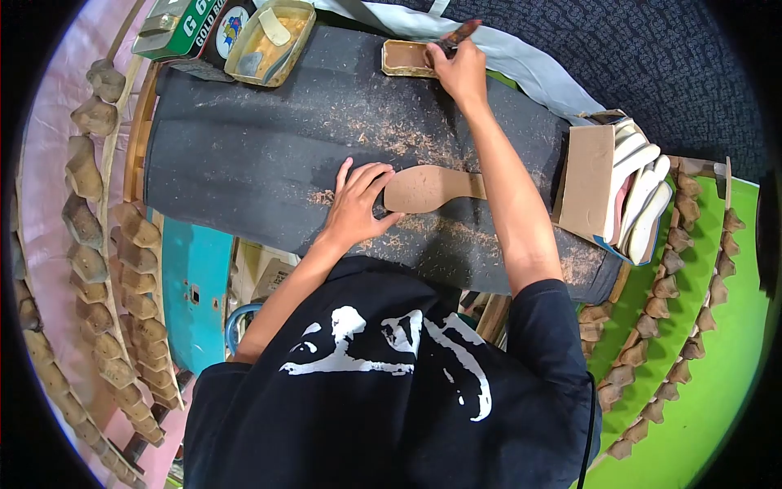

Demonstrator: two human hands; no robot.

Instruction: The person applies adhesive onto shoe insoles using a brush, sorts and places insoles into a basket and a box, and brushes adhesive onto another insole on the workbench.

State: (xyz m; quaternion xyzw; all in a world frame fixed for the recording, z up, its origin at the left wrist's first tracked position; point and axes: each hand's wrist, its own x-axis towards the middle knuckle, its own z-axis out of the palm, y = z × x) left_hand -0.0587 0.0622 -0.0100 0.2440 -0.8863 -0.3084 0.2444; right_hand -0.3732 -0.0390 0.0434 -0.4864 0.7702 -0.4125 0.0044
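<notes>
A tan insole-shaped piece (423, 189) lies flat on the dark work surface (244, 147). My left hand (358, 202) rests at its wide left end, thumb and fingers spread around the edge. The piece's narrow part passes under my right forearm, which hides its far end. My right hand (461, 69) grips a dark brush-like tool (463, 33) over the right end of a small rectangular container (406, 59) with brown contents. The tool's lower end is hidden by the hand and container.
At the back left are a tub of yellowish paste (273, 41) and a green and black tin (191, 37). A cardboard box (586, 179) of white soles stands at the right. Shavings are scattered on the surface. Racks of shoe lasts (85, 220) flank both sides.
</notes>
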